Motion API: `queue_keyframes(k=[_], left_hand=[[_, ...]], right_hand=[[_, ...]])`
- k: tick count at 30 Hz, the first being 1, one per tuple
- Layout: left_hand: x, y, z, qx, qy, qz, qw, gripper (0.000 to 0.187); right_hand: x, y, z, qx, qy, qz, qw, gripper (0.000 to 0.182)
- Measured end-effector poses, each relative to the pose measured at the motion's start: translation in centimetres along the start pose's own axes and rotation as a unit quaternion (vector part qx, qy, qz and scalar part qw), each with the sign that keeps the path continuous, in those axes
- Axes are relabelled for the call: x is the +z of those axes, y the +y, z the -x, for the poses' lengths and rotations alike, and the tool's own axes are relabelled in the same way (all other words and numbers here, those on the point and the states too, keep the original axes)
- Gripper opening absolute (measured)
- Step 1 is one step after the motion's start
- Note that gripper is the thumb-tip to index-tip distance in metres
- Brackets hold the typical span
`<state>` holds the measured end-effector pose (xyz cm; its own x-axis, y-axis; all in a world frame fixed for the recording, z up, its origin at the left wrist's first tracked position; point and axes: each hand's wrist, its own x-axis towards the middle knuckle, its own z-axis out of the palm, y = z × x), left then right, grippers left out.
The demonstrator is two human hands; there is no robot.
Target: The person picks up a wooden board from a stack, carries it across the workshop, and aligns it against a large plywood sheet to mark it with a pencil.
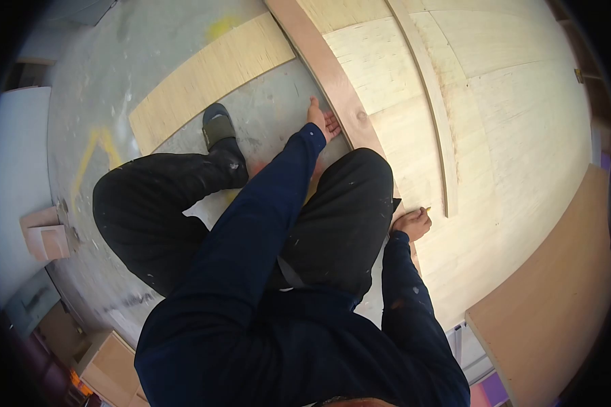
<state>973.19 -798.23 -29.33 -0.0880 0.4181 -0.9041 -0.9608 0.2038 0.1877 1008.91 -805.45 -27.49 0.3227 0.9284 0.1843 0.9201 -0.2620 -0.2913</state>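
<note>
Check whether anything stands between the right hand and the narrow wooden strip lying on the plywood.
Nothing visible does. Only flat plywood shows between the right hand, with a small yellowish thing at its fingertips, and the near end of the narrow strip.

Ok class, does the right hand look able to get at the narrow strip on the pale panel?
Probably yes: the right hand is close to one end of the narrow strip, with nothing visible between them. The small pencil-like item it holds might make gripping awkward.
</note>
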Motion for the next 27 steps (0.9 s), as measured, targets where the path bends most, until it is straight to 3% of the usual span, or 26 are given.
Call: queue_keyframes(k=[4,6,7,8,9,11,12,13,14,15,16,18,21,23,27], left_hand=[[0.4,1.0,1.2,-0.009,-0.004,-0.058,0.998,0.086],[1.0,3.3,1.8,0.036,0.112,-0.274,0.954,0.083],[0.9,5.8,1.1,0.055,0.109,-0.272,0.955,0.083],[0.3,9.1,-0.1,0.088,0.05,-0.494,0.864,0.079],[-0.5,12.5,-0.5,0.111,-0.003,-0.685,0.72,0.075],[-1.4,18.9,3.3,0.266,-0.037,-0.772,0.576,0.061],[-2.0,22.6,4.0,0.331,-0.032,-0.813,0.478,0.059],[-2.7,25.9,5.8,0.308,-0.023,-0.852,0.423,0.062],[-3.6,29.1,7.3,0.277,0.003,-0.896,0.346,0.066],[-4.9,31.8,9.6,0.301,0.017,-0.909,0.288,0.068],[-5.1,33.9,12.2,0.227,0.083,-0.939,0.243,0.065],[-7.4,37.9,15.5,0.194,0.126,-0.954,0.19,0.059],[-10.3,41.3,17.6,0.187,0.178,-0.948,0.188,0.055],[-13.2,42.0,17.5,0.212,0.172,-0.934,0.231,0.056],[-17.8,41.9,13.4,0.18,0.124,-0.925,0.312,0.054]], right_hand=[[0.3,0.8,-0.1,-0.027,0.019,-0.005,0.999,0.029],[0.2,1.1,0.0,-0.052,0.032,-0.014,0.998,0.029],[0.2,1.2,0.1,-0.054,0.04,-0.022,0.997,0.03],[0.2,1.5,0.0,-0.054,0.023,-0.021,0.998,0.027],[0.0,1.7,0.0,-0.055,0.003,-0.016,0.998,0.026],[-0.3,2.0,0.3,-0.084,0.006,-0.041,0.996,0.032],[-0.2,1.6,0.1,-0.103,0.008,-0.059,0.993,0.04],[-0.6,1.8,0.3,-0.109,0.013,-0.066,0.992,0.04],[-1.3,2.0,0.4,-0.179,-0.04,-0.09,0.979,0.053],[-2.0,1.9,0.6,-0.248,-0.093,-0.111,0.958,0.066],[-2.6,1.5,0.8,-0.285,-0.131,-0.087,0.946,0.076],[-3.6,0.6,1.0,-0.319,-0.184,-0.072,0.927,0.089],[-3.3,0.0,0.3,-0.31,-0.225,-0.078,0.92,0.091],[-3.4,0.1,0.3,-0.304,-0.24,-0.076,0.919,0.09],[-3.2,-0.6,-0.5,-0.286,-0.275,-0.001,0.918,0.087]])
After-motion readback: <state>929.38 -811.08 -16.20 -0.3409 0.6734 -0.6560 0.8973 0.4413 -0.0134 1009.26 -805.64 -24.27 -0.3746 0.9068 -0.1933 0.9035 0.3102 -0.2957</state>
